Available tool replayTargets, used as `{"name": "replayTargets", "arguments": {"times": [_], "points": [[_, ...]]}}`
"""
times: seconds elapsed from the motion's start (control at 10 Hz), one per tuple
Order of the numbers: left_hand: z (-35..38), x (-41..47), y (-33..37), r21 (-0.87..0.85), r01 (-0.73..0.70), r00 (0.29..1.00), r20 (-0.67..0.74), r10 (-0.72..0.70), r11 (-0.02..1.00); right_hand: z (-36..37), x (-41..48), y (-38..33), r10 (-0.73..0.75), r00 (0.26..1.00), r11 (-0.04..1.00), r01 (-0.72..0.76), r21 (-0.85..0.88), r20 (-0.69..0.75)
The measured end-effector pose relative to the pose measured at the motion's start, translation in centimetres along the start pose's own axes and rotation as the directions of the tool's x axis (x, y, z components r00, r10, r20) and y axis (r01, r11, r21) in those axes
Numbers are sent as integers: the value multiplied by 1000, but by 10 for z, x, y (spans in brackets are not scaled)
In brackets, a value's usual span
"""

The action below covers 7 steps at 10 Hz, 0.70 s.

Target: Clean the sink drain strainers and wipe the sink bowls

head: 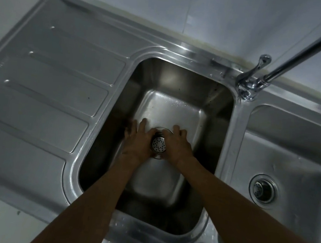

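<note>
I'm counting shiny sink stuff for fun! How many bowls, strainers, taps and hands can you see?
Sink bowls: 2, the big bowl and the small bowl
Strainers: 2, the lifted strainer between the hands and the seated strainer
Taps: 1, the tap
Hands: 2, the left hand and the right hand
Total: 7

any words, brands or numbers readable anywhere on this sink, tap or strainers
None can be read.
Sink: a faint mark on the drainboard's left edge, too small and blurred to read.
Faucet: no lettering shows.
Strainer held between both hands, and the second strainer in the right bowl: only perforation holes, no text.
</note>
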<state>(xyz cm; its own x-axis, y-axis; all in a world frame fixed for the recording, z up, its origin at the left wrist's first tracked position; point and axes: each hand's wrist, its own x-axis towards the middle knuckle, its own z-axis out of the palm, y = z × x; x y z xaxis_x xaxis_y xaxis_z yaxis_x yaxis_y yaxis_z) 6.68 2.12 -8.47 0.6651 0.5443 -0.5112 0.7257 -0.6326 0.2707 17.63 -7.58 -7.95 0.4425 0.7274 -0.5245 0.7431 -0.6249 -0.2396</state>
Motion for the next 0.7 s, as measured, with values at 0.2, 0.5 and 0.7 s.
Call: {"name": "replayTargets", "arguments": {"times": [0.2,0.5,0.7], "points": [[3,2,-2,8,-9,1000,-9,9,1000,6,6,4,-8,1000,1000,8,-1,-22],[-13,-23,11,52,-5,1000,6,4,999,-4,-15,4,-3,998,1000,4,-9,68],[-45,-78,24,172,-42,988,-137,66,984,-43,-76,1,-156,981,972,133,-193,-112]]}}
